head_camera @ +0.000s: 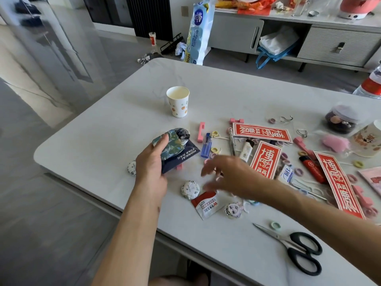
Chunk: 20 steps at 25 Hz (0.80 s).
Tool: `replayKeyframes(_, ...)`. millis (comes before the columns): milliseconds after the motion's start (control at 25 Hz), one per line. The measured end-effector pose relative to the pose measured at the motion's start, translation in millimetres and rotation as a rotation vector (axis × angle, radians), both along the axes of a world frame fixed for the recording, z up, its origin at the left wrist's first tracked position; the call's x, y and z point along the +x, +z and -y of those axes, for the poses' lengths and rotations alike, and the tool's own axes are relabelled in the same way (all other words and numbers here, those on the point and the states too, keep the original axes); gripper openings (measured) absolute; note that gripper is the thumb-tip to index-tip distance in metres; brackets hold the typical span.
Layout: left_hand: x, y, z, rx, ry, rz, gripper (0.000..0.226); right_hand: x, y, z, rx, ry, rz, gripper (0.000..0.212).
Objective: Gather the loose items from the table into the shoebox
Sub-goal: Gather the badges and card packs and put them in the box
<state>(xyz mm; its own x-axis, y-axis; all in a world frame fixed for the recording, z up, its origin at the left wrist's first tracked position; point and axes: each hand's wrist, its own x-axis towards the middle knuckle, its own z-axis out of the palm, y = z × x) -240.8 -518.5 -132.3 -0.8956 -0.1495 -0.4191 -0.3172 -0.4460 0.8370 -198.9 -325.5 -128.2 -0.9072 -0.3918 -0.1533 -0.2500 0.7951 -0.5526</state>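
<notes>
White stone-look table (107, 129) is carrying the loose items, most of them lying spread over its right half in front of me. My left hand (151, 162) is gripping a small stack (175, 150) just above the tabletop: my thumb is pressing on top and my fingers are curling underneath. The stack is made of a dark blue packet (182, 156) lettered HONKAI STAR RAIL, a teal patterned pouch (172, 146) lying over it, and a round badge (182, 134) at the far end.

My right hand (228, 174) is hovering over the table, blurred, with its fingers spread apart and holding nothing. Under and just in front of it a round wrapped disc (190, 189) is lying beside a red-and-white sachet (208, 205), and a cartoon badge (233, 210) is touching the sachet's right edge. A second wrapped disc (132, 167) is peeking out beside my left wrist.

Farther out, a blue lighter (205, 145), a white lighter (246, 150) and a red lighter (313, 168) are lying among three red paper strips (261, 132) and scattered hair ties (214, 150). Black-handled scissors (294, 246) are lying near the table's near edge, blades together, next to a green ring (275, 225). A paper cup (178, 101) is standing upright, well apart from the clutter.
</notes>
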Motion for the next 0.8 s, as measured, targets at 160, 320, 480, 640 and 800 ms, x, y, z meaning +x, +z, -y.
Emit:
replayKeyframes(160,0,0,-2,-0.004,0.014,-0.020,0.022,12,-21,1,0.333,0.227,-0.147,0.059)
replayKeyframes(320,1,2,-3,-0.046,-0.001,-0.013,0.026,5,-15,0,0.118,0.054,-0.040,0.033)
replayKeyframes(480,3,7,-12,-0.133,-0.066,-0.083,0.029,-3,15,-15,-0.414,-0.270,-0.009,0.020)
replayKeyframes(640,16,16,-45,-0.161,-0.276,-0.161,0.024,-19,40,-16,-0.597,-0.454,-0.107,0.024)
replayKeyframes(800,29,27,-72,-0.134,-0.423,-0.267,0.030,-5,50,-27,-0.499,-0.527,-0.167,0.028)
